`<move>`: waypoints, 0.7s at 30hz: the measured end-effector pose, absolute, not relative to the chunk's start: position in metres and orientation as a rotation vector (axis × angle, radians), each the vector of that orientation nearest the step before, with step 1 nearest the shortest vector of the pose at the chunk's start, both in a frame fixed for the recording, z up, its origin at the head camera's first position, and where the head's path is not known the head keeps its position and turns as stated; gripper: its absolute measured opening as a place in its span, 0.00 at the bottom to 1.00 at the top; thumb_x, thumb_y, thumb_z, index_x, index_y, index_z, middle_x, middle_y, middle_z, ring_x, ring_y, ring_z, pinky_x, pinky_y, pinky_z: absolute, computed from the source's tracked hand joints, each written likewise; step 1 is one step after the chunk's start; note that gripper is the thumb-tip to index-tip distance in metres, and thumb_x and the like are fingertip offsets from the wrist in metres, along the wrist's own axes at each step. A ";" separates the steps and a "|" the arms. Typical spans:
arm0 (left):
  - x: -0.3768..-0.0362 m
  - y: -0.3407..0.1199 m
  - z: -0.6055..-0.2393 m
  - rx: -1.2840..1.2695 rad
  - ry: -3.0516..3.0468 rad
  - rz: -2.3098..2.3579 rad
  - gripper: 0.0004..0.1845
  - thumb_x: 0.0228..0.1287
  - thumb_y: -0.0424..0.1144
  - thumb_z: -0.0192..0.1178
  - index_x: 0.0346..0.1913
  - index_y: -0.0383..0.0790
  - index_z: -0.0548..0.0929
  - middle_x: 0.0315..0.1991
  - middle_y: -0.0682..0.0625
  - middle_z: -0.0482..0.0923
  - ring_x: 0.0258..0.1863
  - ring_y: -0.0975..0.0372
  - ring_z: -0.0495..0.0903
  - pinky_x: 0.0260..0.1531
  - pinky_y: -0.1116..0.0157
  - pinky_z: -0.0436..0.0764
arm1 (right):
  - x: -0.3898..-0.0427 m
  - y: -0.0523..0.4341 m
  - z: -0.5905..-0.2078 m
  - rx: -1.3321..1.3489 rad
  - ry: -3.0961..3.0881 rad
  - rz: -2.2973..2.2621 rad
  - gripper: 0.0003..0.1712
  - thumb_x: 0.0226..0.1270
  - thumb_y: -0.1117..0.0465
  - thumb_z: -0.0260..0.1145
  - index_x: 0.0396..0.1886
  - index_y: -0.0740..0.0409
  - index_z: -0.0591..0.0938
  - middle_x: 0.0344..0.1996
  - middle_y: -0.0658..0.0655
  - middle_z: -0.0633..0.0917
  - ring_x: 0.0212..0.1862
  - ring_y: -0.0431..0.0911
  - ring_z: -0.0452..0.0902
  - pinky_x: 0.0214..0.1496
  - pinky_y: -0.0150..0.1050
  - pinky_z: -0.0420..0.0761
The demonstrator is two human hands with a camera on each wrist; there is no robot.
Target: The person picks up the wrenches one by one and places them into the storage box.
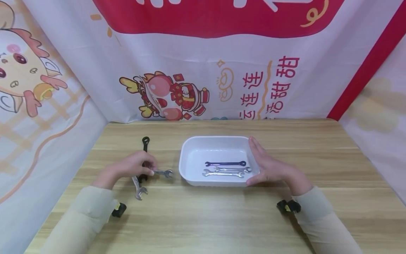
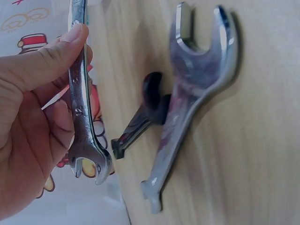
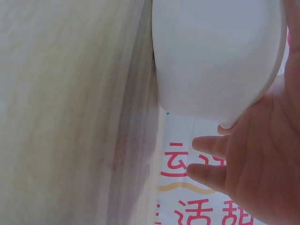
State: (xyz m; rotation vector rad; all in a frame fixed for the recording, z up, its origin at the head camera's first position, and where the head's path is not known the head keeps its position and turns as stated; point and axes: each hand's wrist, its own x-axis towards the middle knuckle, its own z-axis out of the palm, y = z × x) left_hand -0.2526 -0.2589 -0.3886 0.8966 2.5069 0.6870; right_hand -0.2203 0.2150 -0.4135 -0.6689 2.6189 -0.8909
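Your left hand [image 1: 133, 168] pinches small silver open-end wrench [image 1: 163, 173] at tray's 9 o'clock | step: mid-pickup; next needs carry over white rectangular plastic tray [image 1: 187, 158], 3 wrenches inside | right hand [image 1: 269, 167] flat, fingers straight against tray's 3 o'clock wall.

The backdrop cloth [image 1: 203, 70] behind the table carries red Chinese characters at the right: 连连 and 甜甜 read clearly, the others are cut. The small wrench [image 2: 82, 103] shows tiny stamped marks, unreadable.
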 end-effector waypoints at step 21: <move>-0.249 -0.249 -0.352 0.829 2.619 0.723 0.03 0.63 0.34 0.67 0.38 0.45 0.87 0.34 0.55 0.84 0.33 0.63 0.78 0.35 0.67 0.82 | -0.219 0.213 -0.413 -0.677 2.624 -0.887 0.85 0.44 0.39 0.81 0.78 0.58 0.25 0.78 0.59 0.23 0.80 0.61 0.23 0.79 0.61 0.42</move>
